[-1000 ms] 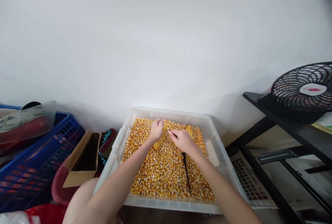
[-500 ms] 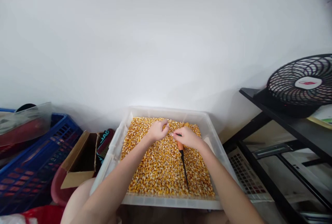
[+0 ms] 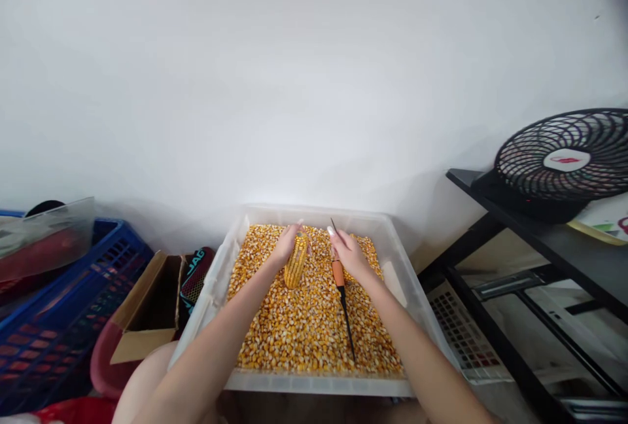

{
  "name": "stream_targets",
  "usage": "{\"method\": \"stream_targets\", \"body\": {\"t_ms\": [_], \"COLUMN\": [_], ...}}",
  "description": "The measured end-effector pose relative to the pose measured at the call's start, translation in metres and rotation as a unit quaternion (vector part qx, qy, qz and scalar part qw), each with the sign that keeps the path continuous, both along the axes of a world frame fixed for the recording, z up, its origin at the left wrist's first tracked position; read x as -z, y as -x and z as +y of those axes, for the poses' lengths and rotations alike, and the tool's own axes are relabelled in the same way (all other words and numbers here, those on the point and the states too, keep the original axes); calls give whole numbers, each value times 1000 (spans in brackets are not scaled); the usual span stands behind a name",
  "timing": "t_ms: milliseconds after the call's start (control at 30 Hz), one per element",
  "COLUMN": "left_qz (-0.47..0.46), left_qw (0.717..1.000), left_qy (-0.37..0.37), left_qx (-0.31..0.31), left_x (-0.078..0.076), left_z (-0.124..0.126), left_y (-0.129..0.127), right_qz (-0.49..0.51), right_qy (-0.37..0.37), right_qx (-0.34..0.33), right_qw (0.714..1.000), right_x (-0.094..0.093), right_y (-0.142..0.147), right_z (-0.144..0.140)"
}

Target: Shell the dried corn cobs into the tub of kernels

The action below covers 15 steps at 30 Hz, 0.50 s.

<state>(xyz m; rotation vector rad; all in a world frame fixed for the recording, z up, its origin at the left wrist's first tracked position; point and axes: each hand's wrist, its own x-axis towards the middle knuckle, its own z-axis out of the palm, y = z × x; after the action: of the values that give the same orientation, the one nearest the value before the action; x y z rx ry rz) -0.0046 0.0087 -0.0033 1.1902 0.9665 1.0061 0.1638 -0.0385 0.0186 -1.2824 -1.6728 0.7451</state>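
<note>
A clear plastic bin (image 3: 216, 293) in front of me is filled with loose yellow corn kernels (image 3: 304, 326). My left hand (image 3: 286, 243) grips a corn cob (image 3: 296, 265) that stands nearly upright on the kernels at the far middle of the bin. Just to its right, my right hand (image 3: 347, 252) holds a thin tool (image 3: 338, 275) with an orange and black handle. Its fine metal tip points up and away past my fingers, and the long black end trails back over the kernels toward me. The two hands are a few centimetres apart.
A blue crate (image 3: 63, 306) and an open cardboard box (image 3: 147, 313) stand to the left of the bin. On the right a black shelf (image 3: 540, 241) carries a black fan (image 3: 564, 162), with a white perforated basket (image 3: 456, 326) below. A white wall rises behind.
My left hand has lifted the cob out of the kernels and stood it up. My right hand has turned the tool so its tip points upward.
</note>
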Motion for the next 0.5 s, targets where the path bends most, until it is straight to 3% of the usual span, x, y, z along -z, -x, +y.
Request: {"method": "stream_targets", "body": {"t_ms": [67, 233, 367, 500], "left_qz": [-3, 52, 41, 14], "left_qw": [1000, 988, 988, 991], "left_qy": [-14, -145, -140, -132], "left_qx": [23, 23, 55, 19], "left_x": [1, 0, 2, 13], "left_z": [-1, -4, -4, 0], "left_y": [-1, -9, -13, -15], "right_qz": [25, 62, 9, -14], "right_qy": [-30, -21, -21, -50], "right_qx": [-7, -33, -9, 7], "right_qw": [999, 997, 1000, 999], "right_x": [11, 28, 33, 38], "right_y": [13, 28, 30, 36], "right_z": [3, 4, 0, -1]}}
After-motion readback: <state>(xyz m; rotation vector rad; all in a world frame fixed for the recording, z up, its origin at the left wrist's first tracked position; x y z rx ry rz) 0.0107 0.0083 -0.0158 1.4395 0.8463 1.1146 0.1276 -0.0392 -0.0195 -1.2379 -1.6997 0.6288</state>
